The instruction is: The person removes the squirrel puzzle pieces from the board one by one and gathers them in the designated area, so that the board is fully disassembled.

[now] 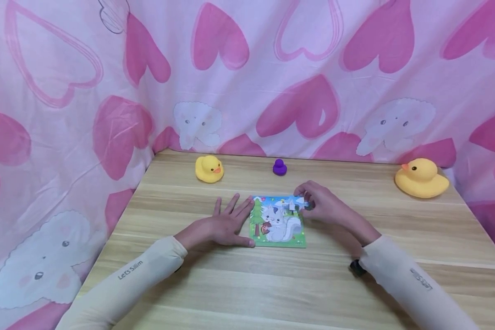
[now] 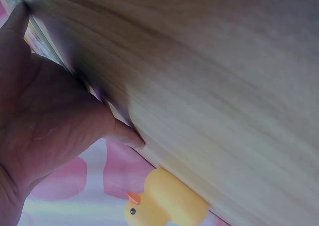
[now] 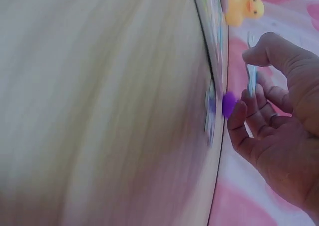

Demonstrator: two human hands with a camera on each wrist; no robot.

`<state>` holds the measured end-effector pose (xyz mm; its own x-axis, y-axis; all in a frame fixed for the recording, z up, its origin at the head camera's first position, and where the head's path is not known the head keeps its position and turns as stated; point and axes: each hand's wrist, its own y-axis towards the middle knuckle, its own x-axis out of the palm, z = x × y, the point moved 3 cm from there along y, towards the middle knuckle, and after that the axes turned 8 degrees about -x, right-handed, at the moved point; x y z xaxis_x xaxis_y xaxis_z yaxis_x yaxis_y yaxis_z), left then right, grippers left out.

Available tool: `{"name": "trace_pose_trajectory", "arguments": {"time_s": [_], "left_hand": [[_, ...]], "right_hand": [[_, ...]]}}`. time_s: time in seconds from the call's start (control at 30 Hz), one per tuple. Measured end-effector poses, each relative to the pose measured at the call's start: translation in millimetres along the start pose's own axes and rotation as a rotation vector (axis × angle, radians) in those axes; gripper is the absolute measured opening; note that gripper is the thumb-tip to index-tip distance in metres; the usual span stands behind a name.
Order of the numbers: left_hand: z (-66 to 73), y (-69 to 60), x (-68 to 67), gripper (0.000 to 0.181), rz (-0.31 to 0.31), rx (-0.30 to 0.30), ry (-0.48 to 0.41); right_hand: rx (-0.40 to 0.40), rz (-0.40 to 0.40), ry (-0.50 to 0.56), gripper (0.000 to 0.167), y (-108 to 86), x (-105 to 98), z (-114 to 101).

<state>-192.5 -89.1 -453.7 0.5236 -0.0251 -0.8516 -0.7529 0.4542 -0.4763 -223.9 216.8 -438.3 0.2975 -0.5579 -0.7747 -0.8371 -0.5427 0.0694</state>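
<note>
A square jigsaw puzzle point(image 1: 277, 224) with a white squirrel picture lies flat on the table. My left hand point(image 1: 228, 227) is spread along its left side, with fingertips and thumb touching the edge; in the left wrist view that hand point(image 2: 45, 101) has its fingers straight. At the upper right corner of the puzzle is my right hand point(image 1: 323, 204). In the right wrist view, the thumb and fingers of the right hand point(image 3: 279, 101) pinch a thin puzzle piece point(image 3: 251, 76), seen nearly edge-on. Another thin piece point(image 3: 210, 117) shows beside the puzzle's edge, low at the tabletop.
At the back of the wooden table point(image 1: 255, 288) stand a yellow rubber duck point(image 1: 209, 169), a small purple duck point(image 1: 279, 167) and a larger yellow duck point(image 1: 421, 178) on the right. A pink heart-patterned curtain point(image 1: 239, 87) hangs behind and at the sides.
</note>
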Motion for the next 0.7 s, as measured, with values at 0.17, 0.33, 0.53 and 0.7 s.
{"name": "trace_pose_trajectory", "arguments": {"time_s": [0.17,0.33,0.53,0.7], "left_hand": [[0.2,0.6,0.1,0.116,-0.006,-0.003,0.003],[-0.8,-0.7,1.4,0.116,-0.002,0.003,0.005],[-1.3,-1.9,2.5,0.117,0.004,0.006,0.012],[-1.3,-0.8,1.4,0.116,0.014,0.011,0.005]], "right_hand": [[0.019,0.033,-0.026,0.045,-24.7,-20,20],[0.052,0.048,-0.073,0.044,-44.8,-30,38],[0.059,0.036,-0.147,0.042,-57.4,-33,53],[0.037,0.025,-0.17,0.04,-60.8,-36,57]]}}
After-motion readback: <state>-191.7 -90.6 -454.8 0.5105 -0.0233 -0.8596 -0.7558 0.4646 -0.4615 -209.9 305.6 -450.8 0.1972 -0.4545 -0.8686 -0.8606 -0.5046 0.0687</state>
